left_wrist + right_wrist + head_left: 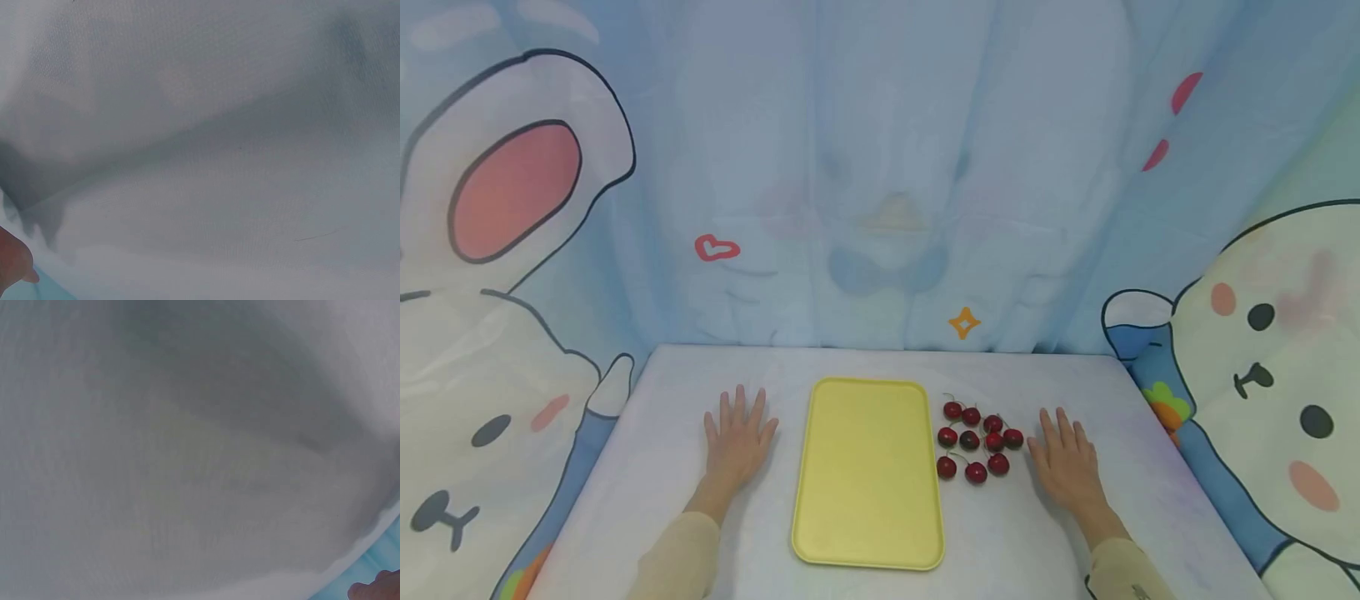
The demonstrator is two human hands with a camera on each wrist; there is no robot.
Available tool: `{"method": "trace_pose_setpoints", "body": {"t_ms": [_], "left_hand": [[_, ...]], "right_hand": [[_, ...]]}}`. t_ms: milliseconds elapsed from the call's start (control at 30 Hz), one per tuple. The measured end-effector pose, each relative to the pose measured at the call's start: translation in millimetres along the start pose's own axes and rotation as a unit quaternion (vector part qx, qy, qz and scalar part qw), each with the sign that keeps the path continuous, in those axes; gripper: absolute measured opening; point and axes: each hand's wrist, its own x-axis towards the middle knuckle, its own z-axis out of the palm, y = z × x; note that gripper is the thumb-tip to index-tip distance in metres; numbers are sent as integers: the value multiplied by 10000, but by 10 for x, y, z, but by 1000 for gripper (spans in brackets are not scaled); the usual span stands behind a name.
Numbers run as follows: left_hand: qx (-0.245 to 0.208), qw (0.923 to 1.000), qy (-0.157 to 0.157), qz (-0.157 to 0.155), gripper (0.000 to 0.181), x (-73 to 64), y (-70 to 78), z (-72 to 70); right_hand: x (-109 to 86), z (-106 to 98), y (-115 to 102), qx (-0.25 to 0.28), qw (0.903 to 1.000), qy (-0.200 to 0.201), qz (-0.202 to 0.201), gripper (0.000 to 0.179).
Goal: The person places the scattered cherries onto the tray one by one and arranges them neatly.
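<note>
The yellow tray (868, 471) lies flat on the white surface (760, 542), and a loose cluster of dark red cherries (969, 440) sits just to the right of the tray, several with thin stems. Left of the tray, well apart from it, is the left hand (739, 442), back upward, fingers spread, holding nothing. The right hand (1066, 467) is on the tray's right, past the cherries; its fingers are also straight and slightly fanned, gripping nothing, with the thumb just beside the outermost fruit. That closeness looks like the main risk: a careless sideways shift could knock the cherry and set its round neighbours rolling. The cherries nearest the tray's right rim are so close that I cannot tell whether they touch, so a bumped tray could shove them. Stems reaching across other fruit could snag, and smooth skins would probably slip from a weak pinch.
</note>
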Motion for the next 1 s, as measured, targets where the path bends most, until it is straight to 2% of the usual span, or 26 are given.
{"method": "trace_pose_setpoints", "body": {"t_ms": [233,733,800,867,933,1000], "left_hand": [[-82,9998,-162,-58,62,13,-9,-6],[-208,9998,-74,5,63,8,4,77],[-411,9991,36,131,63,12,3,99],[-871,9957,134,293,62,18,13,120],[-1434,9880,240,530,59,26,34,148],[-1978,9768,271,772,56,34,71,179]], "right_hand": [[11,20,3,-8,9998,187,-53,65],[-28,60,37,-99,9996,251,1,67],[-30,59,33,-109,9996,258,8,67],[-32,53,24,-107,9996,273,10,66],[-33,45,8,-116,9995,299,-6,65],[-33,37,-15,-82,9994,327,-40,64]]}}
